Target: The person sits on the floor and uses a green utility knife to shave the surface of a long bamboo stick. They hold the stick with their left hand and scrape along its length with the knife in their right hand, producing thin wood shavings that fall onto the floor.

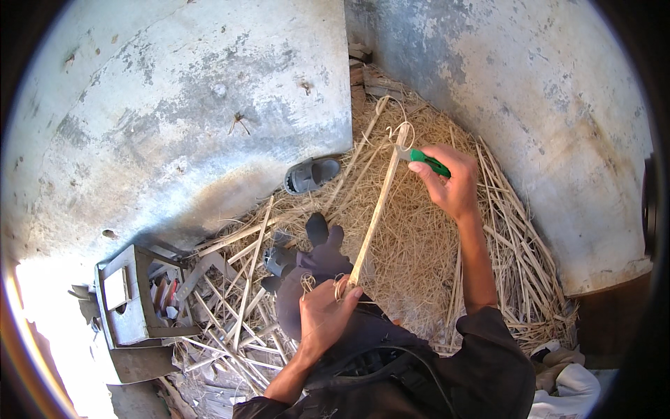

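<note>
A long, pale bamboo strip [378, 213] slants up and away from my lap. My left hand [324, 318] is closed round its near end, with thin curled shavings [307, 282] by the fingers. In my right hand [453, 183] is a green-handled utility knife [431, 163], its blade against the strip close to the far end. Fine curls of wood [408, 126] stand out from that far end, just beyond the blade. The strip looks straight, and both my arms reach forward.
Straw-like shavings [412, 237] cover the floor. Bundled sticks [520, 258] lie along the right wall, loose ones [248, 279] to the left. A grey clog [312, 175] lies ahead of my feet. An open wooden box [136, 307] stands at left; cloth [569, 384] lies at lower right.
</note>
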Available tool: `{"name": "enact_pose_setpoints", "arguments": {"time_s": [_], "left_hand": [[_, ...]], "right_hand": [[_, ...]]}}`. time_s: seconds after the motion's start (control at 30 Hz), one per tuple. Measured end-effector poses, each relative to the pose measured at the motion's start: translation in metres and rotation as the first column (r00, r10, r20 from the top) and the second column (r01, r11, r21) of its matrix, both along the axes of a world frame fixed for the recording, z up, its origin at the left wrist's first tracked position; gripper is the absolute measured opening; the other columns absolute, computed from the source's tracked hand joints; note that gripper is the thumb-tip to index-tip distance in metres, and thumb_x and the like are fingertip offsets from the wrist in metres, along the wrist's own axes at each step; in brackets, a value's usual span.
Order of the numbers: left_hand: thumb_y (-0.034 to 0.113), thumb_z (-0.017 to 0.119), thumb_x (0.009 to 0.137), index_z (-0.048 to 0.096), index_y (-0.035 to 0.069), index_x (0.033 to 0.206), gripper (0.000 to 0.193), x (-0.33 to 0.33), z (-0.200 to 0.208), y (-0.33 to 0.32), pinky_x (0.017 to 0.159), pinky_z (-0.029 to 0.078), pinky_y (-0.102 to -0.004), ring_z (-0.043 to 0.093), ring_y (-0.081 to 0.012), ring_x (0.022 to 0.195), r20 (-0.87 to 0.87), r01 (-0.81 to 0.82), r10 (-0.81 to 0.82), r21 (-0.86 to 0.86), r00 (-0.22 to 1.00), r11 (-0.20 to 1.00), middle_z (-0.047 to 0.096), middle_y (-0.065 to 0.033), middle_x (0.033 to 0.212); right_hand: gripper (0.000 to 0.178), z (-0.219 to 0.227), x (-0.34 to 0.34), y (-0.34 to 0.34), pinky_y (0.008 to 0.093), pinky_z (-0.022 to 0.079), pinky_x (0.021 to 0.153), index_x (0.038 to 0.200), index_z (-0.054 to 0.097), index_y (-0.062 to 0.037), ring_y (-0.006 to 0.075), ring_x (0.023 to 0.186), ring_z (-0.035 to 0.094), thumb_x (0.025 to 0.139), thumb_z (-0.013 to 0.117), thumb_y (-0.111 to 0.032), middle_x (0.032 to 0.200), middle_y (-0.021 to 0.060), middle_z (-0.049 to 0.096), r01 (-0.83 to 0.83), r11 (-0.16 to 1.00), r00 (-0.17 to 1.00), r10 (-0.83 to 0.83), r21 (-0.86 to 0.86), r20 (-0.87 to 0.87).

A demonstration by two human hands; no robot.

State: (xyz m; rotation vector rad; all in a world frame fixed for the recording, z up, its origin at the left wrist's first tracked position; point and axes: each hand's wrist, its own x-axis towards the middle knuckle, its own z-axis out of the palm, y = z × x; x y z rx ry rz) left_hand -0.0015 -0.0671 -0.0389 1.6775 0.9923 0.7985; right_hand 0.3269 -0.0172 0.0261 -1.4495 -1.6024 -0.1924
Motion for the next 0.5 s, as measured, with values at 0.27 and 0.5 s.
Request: {"name": "enact_pose_setpoints", "arguments": {"time_s": [0.27,0.5], "left_hand": [[0.01,0.078,0.099,0.079,-0.002,0.118,0.023,0.001,-0.004,0.0,0.067,0.045,-0.0211,0.058,-0.003,0.08,0.03,-0.008,0.008,-0.006,1.0,1.0,0.069,0.0021,0.088],[0.009,0.077,0.099,0.079,-0.003,0.117,0.021,0.004,0.001,0.001,0.067,0.046,-0.0215,0.059,-0.0031,0.079,0.019,-0.002,0.003,-0.022,1.0,1.0,0.069,0.0022,0.088]], "right_hand": [[0.031,0.01,0.006,0.007,0.0311,0.058,0.062,0.103,0.081,-0.003,0.0188,0.071,0.075,0.095,0.083,-0.033,0.086,0.0095,0.079,0.034,0.999,0.999,-0.034,0.021,0.019],[0.04,-0.006,0.017,0.015,0.029,0.049,0.054,0.104,0.081,-0.0023,0.0157,0.062,0.067,0.099,0.077,-0.042,0.081,0.0038,0.076,0.113,0.993,0.992,-0.114,-0.011,-0.045]]}}
